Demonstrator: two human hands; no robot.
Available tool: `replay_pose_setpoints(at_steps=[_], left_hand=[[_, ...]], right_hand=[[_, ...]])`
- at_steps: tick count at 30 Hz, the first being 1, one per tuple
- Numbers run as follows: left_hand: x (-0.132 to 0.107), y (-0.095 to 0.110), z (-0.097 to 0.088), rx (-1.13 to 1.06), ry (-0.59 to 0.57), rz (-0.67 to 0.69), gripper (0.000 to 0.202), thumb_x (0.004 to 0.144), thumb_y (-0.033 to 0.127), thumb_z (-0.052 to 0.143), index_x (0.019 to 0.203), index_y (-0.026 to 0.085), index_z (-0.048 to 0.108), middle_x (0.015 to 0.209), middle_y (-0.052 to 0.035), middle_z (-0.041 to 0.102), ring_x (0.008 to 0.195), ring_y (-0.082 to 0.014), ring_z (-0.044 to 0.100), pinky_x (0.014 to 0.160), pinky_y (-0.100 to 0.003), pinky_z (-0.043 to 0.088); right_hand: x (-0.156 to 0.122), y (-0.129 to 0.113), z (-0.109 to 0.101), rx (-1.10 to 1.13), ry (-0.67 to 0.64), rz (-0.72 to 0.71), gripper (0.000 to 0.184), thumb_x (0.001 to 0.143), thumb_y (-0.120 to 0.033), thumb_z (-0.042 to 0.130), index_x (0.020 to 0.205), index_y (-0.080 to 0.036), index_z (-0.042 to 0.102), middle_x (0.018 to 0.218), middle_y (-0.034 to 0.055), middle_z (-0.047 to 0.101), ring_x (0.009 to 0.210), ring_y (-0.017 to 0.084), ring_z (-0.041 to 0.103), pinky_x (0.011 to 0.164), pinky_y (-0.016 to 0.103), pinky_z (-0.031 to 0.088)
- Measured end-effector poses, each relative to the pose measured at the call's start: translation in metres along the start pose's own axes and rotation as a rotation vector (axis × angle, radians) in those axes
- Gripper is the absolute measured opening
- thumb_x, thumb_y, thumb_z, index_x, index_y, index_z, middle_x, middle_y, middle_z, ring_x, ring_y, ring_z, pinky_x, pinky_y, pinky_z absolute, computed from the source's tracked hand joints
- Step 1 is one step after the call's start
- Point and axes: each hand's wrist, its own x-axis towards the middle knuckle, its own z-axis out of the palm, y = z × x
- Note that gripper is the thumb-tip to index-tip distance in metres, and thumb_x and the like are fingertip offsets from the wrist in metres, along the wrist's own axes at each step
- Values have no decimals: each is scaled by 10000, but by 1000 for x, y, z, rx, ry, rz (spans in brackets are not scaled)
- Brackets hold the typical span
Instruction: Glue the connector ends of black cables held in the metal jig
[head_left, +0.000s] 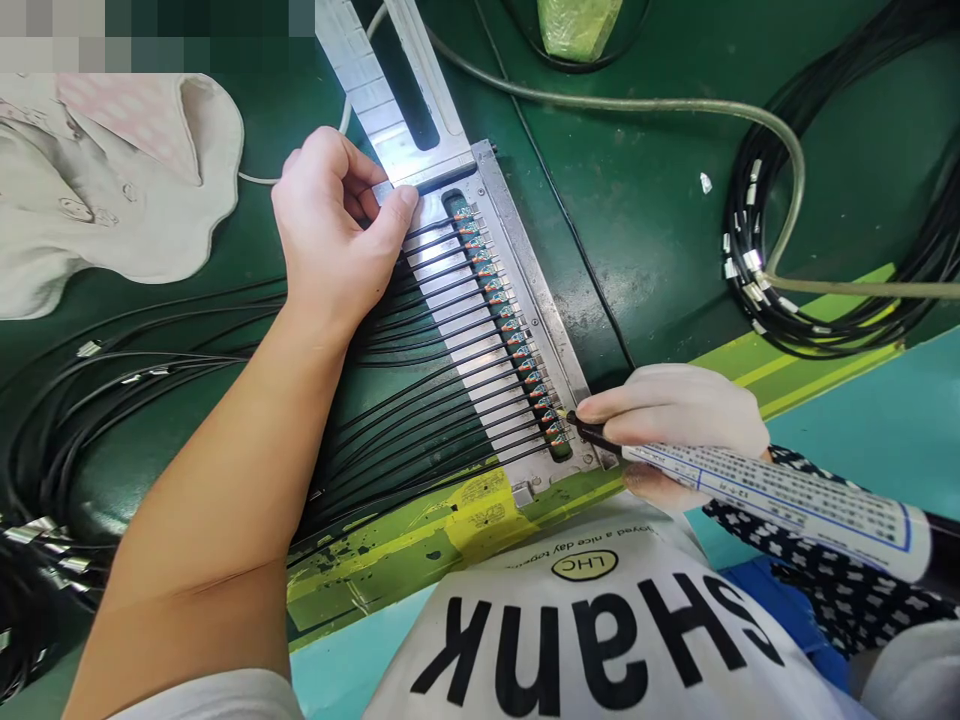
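Observation:
A metal fixture [534, 300] lies slanted on the bench, its slotted lid [367, 95] swung back at the far end. Across it runs a row of black cables [397, 408], ending in small connectors [507, 312] with exposed coloured wires inside the slot. My left hand [337, 205] pinches the fixture's left edge near the hinge, thumb on top and fingers curled. A white glove covers my right hand [679, 408], which grips a marker pen [787, 510] with a printed white label. The pen's dark tip touches or nearly touches the connectors at the near end.
Coiled black cables [757, 300] with silvery tags lie at the right, and more cables [60, 440] bunch at the left. A pale patterned cloth [150, 200] rests at upper left. One thick grey hose [637, 103] crosses behind the fixture. Yellow-green tape [405, 560] marks the bench's front edge.

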Motion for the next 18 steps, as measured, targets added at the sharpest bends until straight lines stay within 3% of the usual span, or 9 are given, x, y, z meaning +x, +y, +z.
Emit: replay_pose_setpoints(at_steps=[18], left_hand=[[-1, 3, -1, 0, -8, 6, 215, 755, 132, 761, 822, 206, 571, 719, 37, 491, 656, -110, 502, 683, -308, 413]], right_hand=[[2, -1, 0, -29, -6, 1, 153, 879, -288, 642, 1000, -194, 653, 1041, 109, 784, 857, 174, 761, 688, 293, 588]])
